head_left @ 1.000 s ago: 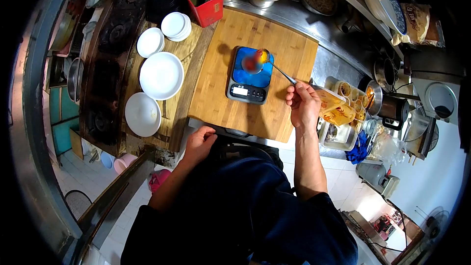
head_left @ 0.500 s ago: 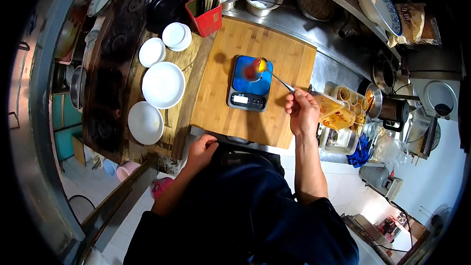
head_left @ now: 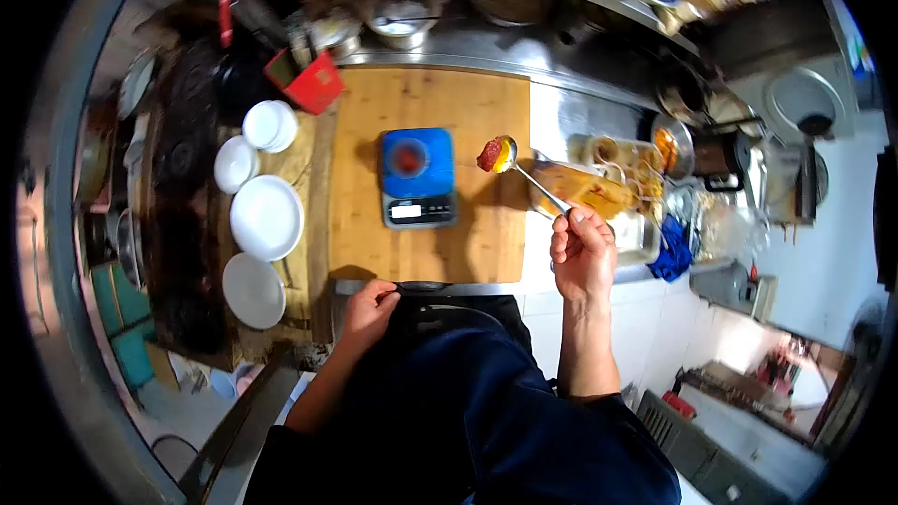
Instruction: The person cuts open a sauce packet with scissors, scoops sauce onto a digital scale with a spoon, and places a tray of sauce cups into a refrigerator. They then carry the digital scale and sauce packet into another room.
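Observation:
My right hand [head_left: 586, 252] is closed around the handle of a metal spoon [head_left: 543, 189], held above the right edge of the wooden cutting board [head_left: 486, 103]. In the spoon's bowl is a dark red, paste-like lump [head_left: 490, 155] with something yellow beside it. A kitchen scale [head_left: 418, 210] with a blue platform and lit display stands on the board. On that platform is a small heap of dark red stuff [head_left: 409, 161], blurred; whether it lies in a clear dish I cannot tell. My left hand [head_left: 368, 311], fingers curled, rests by the board's front edge.
White bowls and plates [head_left: 267, 217] stand at the left beside a red utensil holder [head_left: 315, 84]. Right of the board are a bag of orange-yellow food [head_left: 585, 189], jars and a metal tray [head_left: 638, 236]. Metal pots [head_left: 402, 14] line the back.
My right hand has drawn the loaded spoon away from above the scale, rightward. Red stuff now shows on the scale's platform. The camera view has turned; my left hand stays near the board's front edge.

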A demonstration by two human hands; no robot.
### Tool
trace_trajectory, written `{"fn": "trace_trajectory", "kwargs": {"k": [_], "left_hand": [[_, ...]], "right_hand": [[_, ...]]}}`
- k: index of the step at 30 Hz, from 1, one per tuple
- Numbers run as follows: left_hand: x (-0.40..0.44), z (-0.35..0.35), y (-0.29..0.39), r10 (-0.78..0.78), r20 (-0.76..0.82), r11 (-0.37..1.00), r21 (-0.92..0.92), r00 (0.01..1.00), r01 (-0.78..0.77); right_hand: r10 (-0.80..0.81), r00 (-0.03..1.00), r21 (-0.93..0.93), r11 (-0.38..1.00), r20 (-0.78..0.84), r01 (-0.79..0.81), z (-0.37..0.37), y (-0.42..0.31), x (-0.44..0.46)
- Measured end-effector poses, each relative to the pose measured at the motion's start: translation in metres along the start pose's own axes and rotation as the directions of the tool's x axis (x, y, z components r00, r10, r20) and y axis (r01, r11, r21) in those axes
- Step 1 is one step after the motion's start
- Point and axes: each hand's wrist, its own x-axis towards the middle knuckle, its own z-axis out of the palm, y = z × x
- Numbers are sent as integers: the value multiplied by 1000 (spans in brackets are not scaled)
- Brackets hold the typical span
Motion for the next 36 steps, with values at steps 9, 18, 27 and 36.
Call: {"fn": "trace_trajectory", "kwargs": {"k": [9,18,27,36], "left_hand": [[36,40,-4,127,180,984,100,976,-146],[40,63,18,226,250,951,155,941,-270],[67,118,107,189,233,953,191,954,-236],[142,193,184,288,213,953,32,934,-302]], "right_hand": [[-275,923,-43,961,-269,274,-110,-52,-50],[-379,848,-337,906,-370,258,-143,-34,-40],[-671,698,-927,44,249,373,-117,-15,-12],[-628,714,-925,-23,308,379,-102,-22,6]]}}
